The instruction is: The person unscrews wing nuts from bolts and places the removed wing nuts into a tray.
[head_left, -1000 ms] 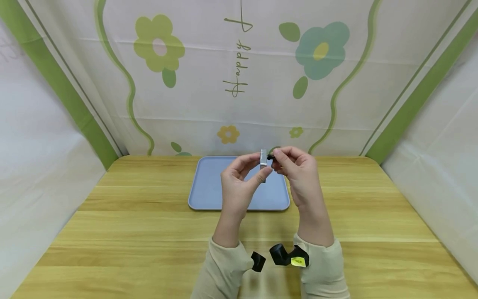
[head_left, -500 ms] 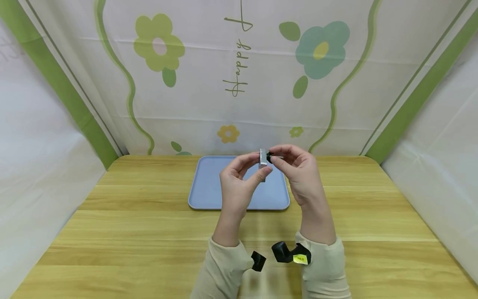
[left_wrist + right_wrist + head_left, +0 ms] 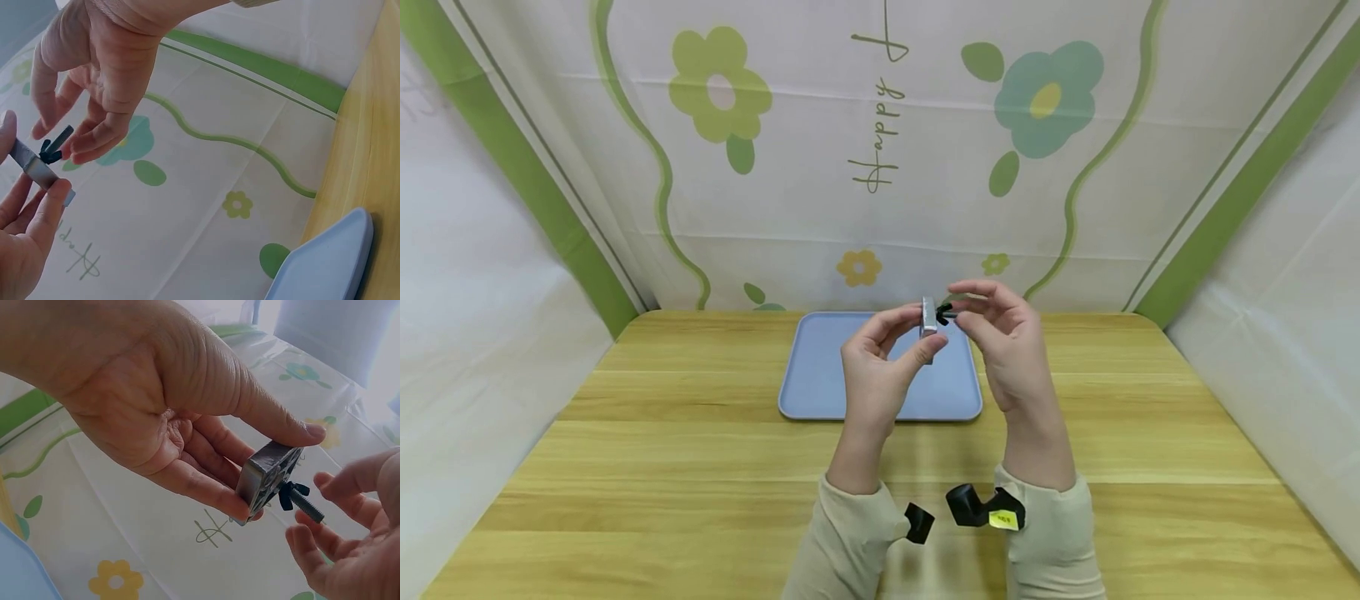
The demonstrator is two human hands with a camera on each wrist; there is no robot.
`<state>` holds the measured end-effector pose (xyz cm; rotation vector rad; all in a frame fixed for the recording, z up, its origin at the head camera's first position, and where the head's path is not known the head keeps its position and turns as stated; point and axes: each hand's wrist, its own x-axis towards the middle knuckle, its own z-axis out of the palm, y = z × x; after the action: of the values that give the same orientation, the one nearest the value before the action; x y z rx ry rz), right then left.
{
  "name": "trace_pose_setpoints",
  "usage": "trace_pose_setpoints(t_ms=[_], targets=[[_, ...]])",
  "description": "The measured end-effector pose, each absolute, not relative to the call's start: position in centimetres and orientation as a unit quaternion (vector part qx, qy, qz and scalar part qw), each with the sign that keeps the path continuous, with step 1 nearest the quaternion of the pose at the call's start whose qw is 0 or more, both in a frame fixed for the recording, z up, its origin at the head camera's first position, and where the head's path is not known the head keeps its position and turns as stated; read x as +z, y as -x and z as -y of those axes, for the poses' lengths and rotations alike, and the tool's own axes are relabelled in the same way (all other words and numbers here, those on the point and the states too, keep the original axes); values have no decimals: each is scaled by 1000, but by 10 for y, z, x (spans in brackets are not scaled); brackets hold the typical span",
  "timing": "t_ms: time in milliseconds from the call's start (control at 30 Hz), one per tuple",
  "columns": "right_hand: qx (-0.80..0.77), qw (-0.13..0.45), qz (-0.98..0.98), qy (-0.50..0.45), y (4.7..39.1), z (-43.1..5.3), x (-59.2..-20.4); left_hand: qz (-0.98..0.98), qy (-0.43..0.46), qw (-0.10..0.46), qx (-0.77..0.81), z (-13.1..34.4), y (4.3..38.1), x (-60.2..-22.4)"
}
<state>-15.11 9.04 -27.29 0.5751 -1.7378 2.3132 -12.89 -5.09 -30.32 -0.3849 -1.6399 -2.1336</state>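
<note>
My left hand (image 3: 880, 367) holds up a small silver metal block (image 3: 269, 464) between thumb and fingers, above the tray. A threaded bolt (image 3: 309, 508) sticks out of the block's right side, with a black wing nut (image 3: 285, 495) on it close to the block. Around the bolt's free end, my right hand (image 3: 1011, 350) has its fingers spread and loosely bent. In the right wrist view those fingers stand apart from the wing nut. A bit of light blue (image 3: 69, 197) shows at the block's lower edge; what it is, I cannot tell.
Behind the hands a light blue tray (image 3: 820, 400) lies on the wooden table (image 3: 700, 483), near its back edge. A white cloth with printed flowers (image 3: 790, 200) hangs beyond the table. Black camera mounts (image 3: 919, 523) sit at both sleeves.
The right hand's fingers were on the wing nut and have spread off it, the index finger lifting upward. The wing nut now shows freely. The left hand and block have barely moved.
</note>
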Motion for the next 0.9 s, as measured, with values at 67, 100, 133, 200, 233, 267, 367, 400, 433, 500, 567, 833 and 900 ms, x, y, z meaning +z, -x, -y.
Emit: trace_pose_setpoints(t_ms=[67, 100, 133, 200, 233, 267, 367, 400, 433, 500, 567, 833, 900], targets=[[790, 105, 580, -171, 152, -91, -272, 594, 133, 210, -765, 51, 129, -303], [793, 108, 579, -155, 151, -91, -272, 596, 131, 211, -764, 51, 129, -302], [794, 110, 581, -141, 151, -91, -272, 598, 129, 211, -763, 51, 129, -302], [789, 104, 595, -116, 152, -92, -271, 599, 129, 212, -761, 51, 129, -302], [783, 97, 605, -107, 152, -92, -271, 600, 130, 213, -760, 51, 129, -302], [777, 90, 615, -101, 152, -92, -271, 600, 131, 213, -759, 51, 129, -303], [757, 71, 642, -96, 152, -91, -272, 602, 134, 215, -757, 52, 129, -303], [754, 66, 647, -97, 153, -91, -272, 603, 135, 216, -756, 52, 129, -303], [753, 63, 648, -97, 153, -90, -272, 604, 135, 217, -755, 52, 129, -303], [752, 62, 649, -97, 153, -90, -272, 605, 134, 218, -754, 51, 129, -303], [755, 64, 646, -93, 154, -89, -272, 607, 132, 218, -753, 51, 129, -303], [767, 70, 633, -77, 155, -87, -272, 606, 140, 211, -754, 49, 128, -303], [766, 69, 635, -77, 155, -87, -273, 606, 141, 211, -754, 49, 129, -303]])
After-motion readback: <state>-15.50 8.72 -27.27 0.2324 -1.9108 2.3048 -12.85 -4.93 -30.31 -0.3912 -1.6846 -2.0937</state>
